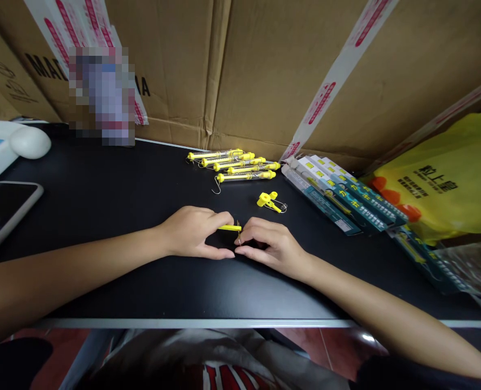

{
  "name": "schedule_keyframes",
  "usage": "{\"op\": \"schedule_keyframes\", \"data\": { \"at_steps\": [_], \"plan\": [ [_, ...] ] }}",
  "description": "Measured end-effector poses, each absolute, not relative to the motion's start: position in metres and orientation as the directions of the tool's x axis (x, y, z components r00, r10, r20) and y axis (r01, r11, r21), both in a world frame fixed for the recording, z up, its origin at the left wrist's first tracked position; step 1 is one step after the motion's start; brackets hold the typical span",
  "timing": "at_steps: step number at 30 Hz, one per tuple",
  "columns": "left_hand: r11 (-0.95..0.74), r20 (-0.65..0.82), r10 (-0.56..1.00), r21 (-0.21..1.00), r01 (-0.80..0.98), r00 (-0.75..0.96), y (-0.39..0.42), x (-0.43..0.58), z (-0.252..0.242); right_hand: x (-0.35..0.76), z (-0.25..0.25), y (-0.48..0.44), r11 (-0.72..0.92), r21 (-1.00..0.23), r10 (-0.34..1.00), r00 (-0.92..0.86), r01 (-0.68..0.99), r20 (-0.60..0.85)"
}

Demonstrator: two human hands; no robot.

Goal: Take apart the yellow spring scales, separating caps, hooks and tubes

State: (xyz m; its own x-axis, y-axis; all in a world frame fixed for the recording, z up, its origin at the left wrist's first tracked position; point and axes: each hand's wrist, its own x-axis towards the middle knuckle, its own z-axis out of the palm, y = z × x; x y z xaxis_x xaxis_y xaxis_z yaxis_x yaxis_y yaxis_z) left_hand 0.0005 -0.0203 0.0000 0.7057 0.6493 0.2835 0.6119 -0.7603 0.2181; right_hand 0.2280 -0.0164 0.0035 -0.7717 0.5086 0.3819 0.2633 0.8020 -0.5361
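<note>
My left hand (195,232) rests on the black table (102,216), fingers closed around a thin yellow tube (229,228) that sticks out to the right. My right hand (270,245) meets it from the right, fingertips pinched at the tube's end on a small metal piece I can barely see. Just beyond my hands lies a loose yellow cap with a wire ring (270,201). Farther back, several finished yellow tubes with hooks (236,163) lie side by side.
A fanned row of teal printed packages (338,192) lies to the right, beside a yellow plastic bag (443,179) and clear wrapped packs (447,265). A phone (5,208) and a white device (8,143) sit at far left. Cardboard boxes (265,70) wall the back.
</note>
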Motion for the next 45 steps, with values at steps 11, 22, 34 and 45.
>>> {"op": "schedule_keyframes", "data": {
  "at_steps": [11,22,34,45],
  "plan": [
    [-0.816,0.434,0.542,0.069,0.574,0.72,-0.023,0.003,-0.003,0.225,0.009,-0.023,0.777,-0.51,0.563,-0.77,0.369,0.3],
    [-0.802,0.415,0.565,0.073,0.592,0.714,-0.021,0.003,-0.004,0.224,0.008,-0.021,0.787,-0.478,0.553,-0.79,0.39,0.265],
    [-0.762,0.274,0.647,0.282,0.584,0.712,-0.018,0.0,0.001,0.227,0.0,-0.014,0.644,-0.604,0.712,-0.657,0.469,0.249],
    [-0.835,0.278,0.549,0.216,0.506,0.788,-0.019,0.001,0.002,0.224,0.003,-0.009,0.629,-0.703,0.649,-0.722,0.332,0.239]
  ]
}}
